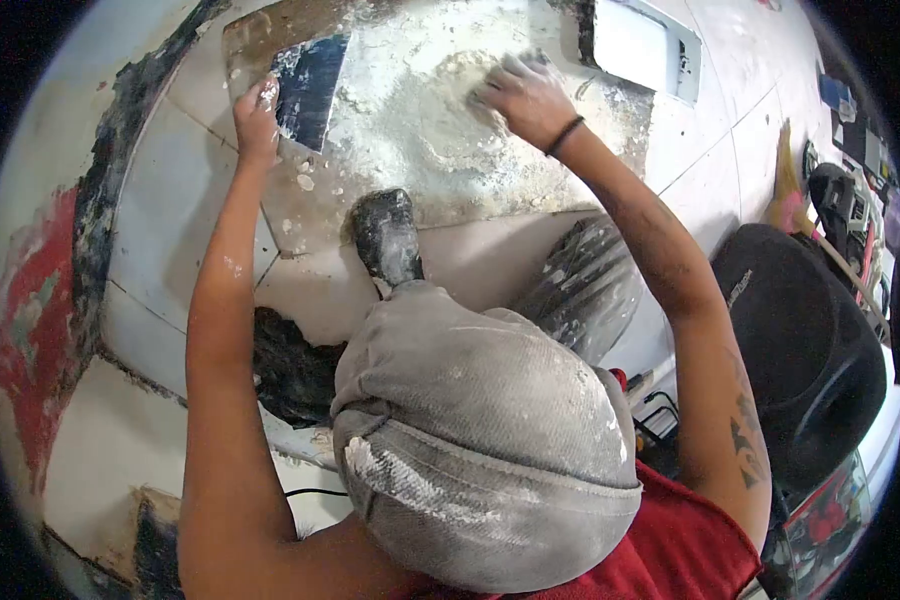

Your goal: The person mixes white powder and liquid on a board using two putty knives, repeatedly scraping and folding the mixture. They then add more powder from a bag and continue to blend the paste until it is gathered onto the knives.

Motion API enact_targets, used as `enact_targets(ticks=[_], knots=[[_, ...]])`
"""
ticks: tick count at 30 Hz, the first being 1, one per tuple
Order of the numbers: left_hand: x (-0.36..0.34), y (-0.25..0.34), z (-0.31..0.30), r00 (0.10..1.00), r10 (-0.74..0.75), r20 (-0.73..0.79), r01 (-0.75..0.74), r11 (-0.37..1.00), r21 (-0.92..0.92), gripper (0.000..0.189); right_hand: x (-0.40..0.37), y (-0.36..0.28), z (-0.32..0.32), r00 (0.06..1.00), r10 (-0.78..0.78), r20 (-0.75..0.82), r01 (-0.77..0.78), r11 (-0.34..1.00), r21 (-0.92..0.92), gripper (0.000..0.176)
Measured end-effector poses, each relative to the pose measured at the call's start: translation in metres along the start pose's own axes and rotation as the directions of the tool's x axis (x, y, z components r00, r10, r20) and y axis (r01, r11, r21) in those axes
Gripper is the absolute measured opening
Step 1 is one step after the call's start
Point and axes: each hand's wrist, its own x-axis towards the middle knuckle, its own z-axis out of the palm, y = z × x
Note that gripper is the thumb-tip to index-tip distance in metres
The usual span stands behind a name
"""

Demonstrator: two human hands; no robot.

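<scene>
My left hand (pixel 257 112) is closed around the edge of a flat dark blue plate, like a wide plastering blade (pixel 313 90), smeared with white. The blade stands at the left part of a worn, plaster-crusted board (pixel 610 165). On the board lies a spread of pale powder or plaster (pixel 410 125), lumpy in places. My right hand (pixel 527 100), whitened at the fingers and with a dark band on its wrist, reaches down into this pale material. Its fingers look spread and bent; their tips are partly hidden in the powder.
A white tray-like container (pixel 642 50) lies at the board's upper right. A dark, plaster-stained shoe (pixel 388 235) is close to the board's near edge. At right are a black rounded case (pixel 795 350) and a broom (pixel 787 190). A grey cap (pixel 490 440) covers the lower middle.
</scene>
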Motion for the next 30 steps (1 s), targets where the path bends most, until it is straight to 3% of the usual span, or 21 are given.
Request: enact_targets(ticks=[2, 4, 5, 8, 12, 14, 19, 22, 24, 26, 27, 28, 30], knots=[[0.008, -0.004, -0.002, 0.999, 0.034, 0.002, -0.034, 0.999, -0.026, 0.024, 0.002, 0.009, -0.010, 0.976, 0.014, 0.217, -0.027, 0.998, 0.056, 0.020], [0.007, -0.007, 0.000, 0.997, 0.075, 0.016, -0.074, 0.996, -0.044, 0.025, 0.019, 0.014, -0.022, 0.959, 0.047, 0.280, -0.036, 0.998, -0.048, 0.020], [0.007, -0.005, 0.001, 0.994, 0.113, 0.012, -0.113, 0.993, 0.017, 0.025, 0.026, 0.015, -0.031, 0.991, 0.004, 0.131, -0.001, 1.000, -0.024, 0.019], [0.000, 0.011, 0.002, 0.997, 0.074, 0.017, -0.074, 0.996, 0.044, 0.026, 0.030, 0.001, -0.012, 0.994, -0.024, 0.107, 0.032, 0.997, -0.073, 0.019], [0.006, 0.005, 0.000, 0.999, -0.012, 0.037, 0.014, 0.997, -0.072, 0.028, 0.018, 0.014, -0.017, 0.973, -0.053, 0.227, 0.031, 0.994, 0.103, 0.017], [-0.002, 0.017, 0.003, 0.998, 0.004, 0.055, -0.001, 0.999, -0.043, 0.028, 0.030, 0.020, -0.024, 0.967, -0.039, 0.254, 0.050, 0.998, -0.035, 0.020], [0.005, -0.001, 0.001, 0.996, 0.093, 0.012, -0.093, 0.996, 0.007, 0.027, 0.018, 0.006, 0.003, 0.997, -0.076, -0.015, 0.075, 0.996, -0.053, 0.027], [0.006, -0.002, -0.003, 0.998, 0.062, 0.014, -0.062, 0.997, 0.034, 0.025, 0.018, 0.017, -0.011, 0.969, -0.052, 0.243, 0.046, 0.999, 0.028, 0.024], [0.007, -0.001, 0.000, 0.999, 0.038, 0.001, -0.038, 0.998, 0.045, 0.025, 0.036, 0.018, -0.031, 0.963, -0.043, 0.267, 0.055, 0.998, -0.039, 0.020], [0.015, -0.011, 0.005, 0.996, 0.075, -0.042, -0.076, 0.997, -0.028, 0.025, 0.040, 0.014, -0.010, 0.997, -0.058, 0.043, 0.061, 0.995, -0.075, 0.019], [0.013, -0.015, 0.004, 0.995, 0.078, -0.065, -0.082, 0.995, -0.060, 0.025, 0.037, 0.005, -0.014, 0.995, -0.046, 0.090, 0.052, 0.996, -0.068, 0.019], [0.011, -0.020, 0.001, 0.997, 0.072, -0.025, -0.073, 0.996, -0.050, 0.026, 0.027, 0.006, -0.002, 0.997, -0.077, 0.007, 0.076, 0.996, 0.042, 0.020], [0.016, -0.021, -0.005, 0.996, 0.074, 0.050, -0.072, 0.997, -0.030, 0.026, 0.014, 0.015, -0.008, 0.980, -0.051, 0.195, 0.036, 0.996, 0.083, 0.021]])
